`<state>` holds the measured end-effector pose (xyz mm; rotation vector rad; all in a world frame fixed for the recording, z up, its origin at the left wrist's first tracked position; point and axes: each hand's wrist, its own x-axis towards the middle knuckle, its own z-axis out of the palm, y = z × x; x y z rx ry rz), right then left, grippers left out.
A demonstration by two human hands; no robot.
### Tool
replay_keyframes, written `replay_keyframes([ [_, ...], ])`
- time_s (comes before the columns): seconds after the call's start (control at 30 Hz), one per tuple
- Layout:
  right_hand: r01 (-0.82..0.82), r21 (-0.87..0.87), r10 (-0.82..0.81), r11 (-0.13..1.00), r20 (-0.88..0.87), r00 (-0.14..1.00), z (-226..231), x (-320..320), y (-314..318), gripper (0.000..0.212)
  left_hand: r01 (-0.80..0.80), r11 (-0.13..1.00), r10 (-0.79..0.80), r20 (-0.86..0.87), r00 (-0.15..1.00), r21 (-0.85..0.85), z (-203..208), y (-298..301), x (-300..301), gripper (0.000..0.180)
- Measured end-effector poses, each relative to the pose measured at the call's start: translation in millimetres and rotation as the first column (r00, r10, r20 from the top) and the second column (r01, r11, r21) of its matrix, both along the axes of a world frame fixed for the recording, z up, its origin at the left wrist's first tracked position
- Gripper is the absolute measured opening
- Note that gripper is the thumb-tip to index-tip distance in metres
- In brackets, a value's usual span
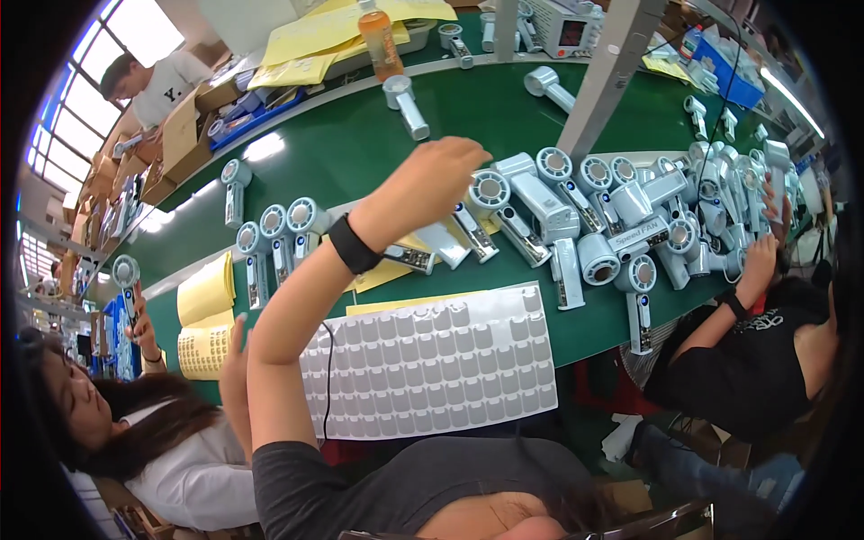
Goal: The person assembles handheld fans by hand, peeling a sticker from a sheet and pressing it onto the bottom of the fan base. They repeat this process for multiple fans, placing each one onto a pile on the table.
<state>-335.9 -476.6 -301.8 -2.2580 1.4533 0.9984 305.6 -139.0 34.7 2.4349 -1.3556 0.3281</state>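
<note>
My left hand [432, 186], with a black band on its wrist, reaches out over the green table. Its fingers are bent and held close together; whatever they hold, if anything, is hidden behind them. Just beside the fingertips is the round head of a pale blue handheld fan [490, 189], its handle slanting toward the right. I cannot tell whether they touch. Below my forearm lies a white sheet of grey stickers [432, 360], with several spots bare along its upper edge. My right hand is not in view.
Many handheld fans [648, 193] are heaped at the right, where a co-worker's hand [763, 261] rests. At left, another co-worker holds a fan [126, 270] near a yellow sticker sheet [205, 351]. A metal post [612, 81] stands beyond, with an orange bottle [381, 40] farther back.
</note>
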Motion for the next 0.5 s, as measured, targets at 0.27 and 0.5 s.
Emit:
replay_keyframes([
  [0.27,-0.05,-0.003,0.05,0.999,0.069,0.996,-18,-4,-6,0.018,0.026,0.999,-0.029,-0.101,0.994,-0.037,-5,9,-44,0.033],
  [0.5,-0.065,0.009,0.063,0.998,0.172,0.983,-45,2,8,0.016,-0.027,0.993,0.048,-0.186,0.981,0.113,-4,21,-43,0.031],
])
